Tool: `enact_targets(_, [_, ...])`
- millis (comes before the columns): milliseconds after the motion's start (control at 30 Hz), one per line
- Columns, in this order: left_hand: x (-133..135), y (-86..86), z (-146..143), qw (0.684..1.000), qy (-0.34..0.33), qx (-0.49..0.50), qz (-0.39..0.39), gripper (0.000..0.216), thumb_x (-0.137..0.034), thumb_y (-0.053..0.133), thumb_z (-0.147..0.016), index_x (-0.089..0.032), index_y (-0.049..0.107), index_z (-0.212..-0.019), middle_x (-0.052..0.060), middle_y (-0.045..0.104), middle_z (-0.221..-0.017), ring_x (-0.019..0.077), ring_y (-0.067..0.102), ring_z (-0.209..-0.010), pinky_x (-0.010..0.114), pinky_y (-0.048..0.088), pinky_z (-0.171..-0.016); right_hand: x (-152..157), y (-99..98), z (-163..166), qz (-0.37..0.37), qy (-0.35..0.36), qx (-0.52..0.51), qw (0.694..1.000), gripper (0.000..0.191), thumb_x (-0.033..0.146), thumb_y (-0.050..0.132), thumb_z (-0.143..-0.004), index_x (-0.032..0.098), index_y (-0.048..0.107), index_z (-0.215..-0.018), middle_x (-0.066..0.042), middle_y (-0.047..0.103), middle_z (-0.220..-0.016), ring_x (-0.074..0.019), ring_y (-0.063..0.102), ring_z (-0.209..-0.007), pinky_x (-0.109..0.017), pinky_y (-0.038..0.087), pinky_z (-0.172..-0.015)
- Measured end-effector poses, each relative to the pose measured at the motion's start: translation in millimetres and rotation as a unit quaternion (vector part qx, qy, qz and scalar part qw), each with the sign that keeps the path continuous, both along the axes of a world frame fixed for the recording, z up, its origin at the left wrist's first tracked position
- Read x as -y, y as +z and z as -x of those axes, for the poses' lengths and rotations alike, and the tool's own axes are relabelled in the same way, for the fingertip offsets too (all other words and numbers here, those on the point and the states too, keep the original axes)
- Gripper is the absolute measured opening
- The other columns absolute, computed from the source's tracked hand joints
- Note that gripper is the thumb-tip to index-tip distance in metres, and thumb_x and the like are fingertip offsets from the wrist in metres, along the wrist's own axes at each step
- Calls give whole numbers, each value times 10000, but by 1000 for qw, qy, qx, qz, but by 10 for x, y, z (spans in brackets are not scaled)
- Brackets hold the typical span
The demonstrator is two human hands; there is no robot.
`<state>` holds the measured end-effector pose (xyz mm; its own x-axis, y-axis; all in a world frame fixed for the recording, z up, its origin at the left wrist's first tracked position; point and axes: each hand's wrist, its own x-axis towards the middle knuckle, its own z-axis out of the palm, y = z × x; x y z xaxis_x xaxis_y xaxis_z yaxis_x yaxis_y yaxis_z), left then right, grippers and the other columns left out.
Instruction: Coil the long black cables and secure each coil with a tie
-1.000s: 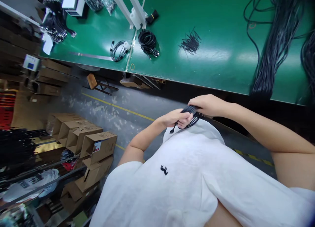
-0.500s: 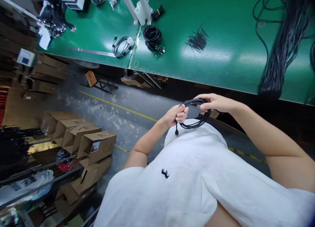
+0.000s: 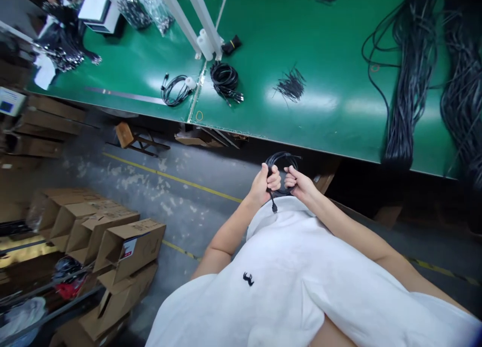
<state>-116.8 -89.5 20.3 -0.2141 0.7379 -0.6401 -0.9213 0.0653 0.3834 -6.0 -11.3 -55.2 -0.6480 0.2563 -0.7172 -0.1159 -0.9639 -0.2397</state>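
A coiled black cable (image 3: 282,157) is held in front of my waist, just short of the green bench (image 3: 320,123). My left hand (image 3: 268,180) is closed around the left side of the coil, and a connector end (image 3: 274,207) hangs down below it. On the coil's right side, my right hand (image 3: 297,181) is closed, its fingers curled on the cable. Another cable end sticks out to the right above that hand. The fingers hide part of the loops.
On the bench lie a bundled cable coil (image 3: 225,81), a smaller coil (image 3: 176,90), a pile of short black ties (image 3: 290,86) and long cable bundles (image 3: 404,96). White posts (image 3: 205,20) rise at the back. Cardboard boxes (image 3: 130,249) stand on the floor at left.
My right hand has come down and inward, from spread over the coil's upper right to curled on its right side. The coil looks narrower. The view has shifted slightly.
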Motion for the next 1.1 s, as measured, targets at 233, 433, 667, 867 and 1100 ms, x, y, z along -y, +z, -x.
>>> enact_targets(233, [-247, 69, 256, 995, -54, -77, 27, 423, -490, 764, -776, -159, 506, -730, -94, 352, -490, 24, 289, -379, 152, 264, -390, -636, -189, 131, -82, 183, -37, 979, 449, 502, 842, -664, 176, 589, -840, 48, 515, -636, -72, 500, -576, -234, 509, -594])
enact_targets(433, [-355, 118, 474, 986, -4, -109, 124, 413, -508, 753, -779, -143, 594, -888, -119, 284, -493, 13, 192, -378, 151, 194, -396, -2198, -832, 364, -425, 329, 213, 816, 207, 352, 665, -749, 168, 591, -810, -8, 604, -735, -119, 546, -667, -275, 469, -663])
enact_targets(667, [-485, 121, 438, 957, 17, -112, 268, 416, -518, 726, -792, -151, 535, -837, -76, 422, -557, 31, 357, -442, 174, 273, -461, -3201, -1705, 1362, -598, 380, 353, 611, 91, 237, 575, -821, 158, 600, -858, -108, 637, -943, -201, 569, -884, -353, 454, -862])
enact_targets(867, [-574, 86, 444, 946, 14, -121, 301, 442, -548, 707, -784, -150, 520, -825, -92, 389, -541, 24, 316, -422, 176, 230, -448, -3241, -1954, 1467, -613, 444, 381, 530, 138, 180, 496, -857, 141, 616, -915, -151, 614, -977, -247, 569, -919, -415, 442, -893])
enact_targets(1100, [-756, -46, 582, 959, -42, -136, 246, 454, -578, 674, -801, -156, 506, -822, -91, 383, -557, 26, 320, -435, 175, 237, -450, -3283, -1919, 1383, -616, 448, 372, 530, 102, 258, 580, -840, 159, 602, -845, -125, 604, -968, -219, 544, -898, -383, 440, -873])
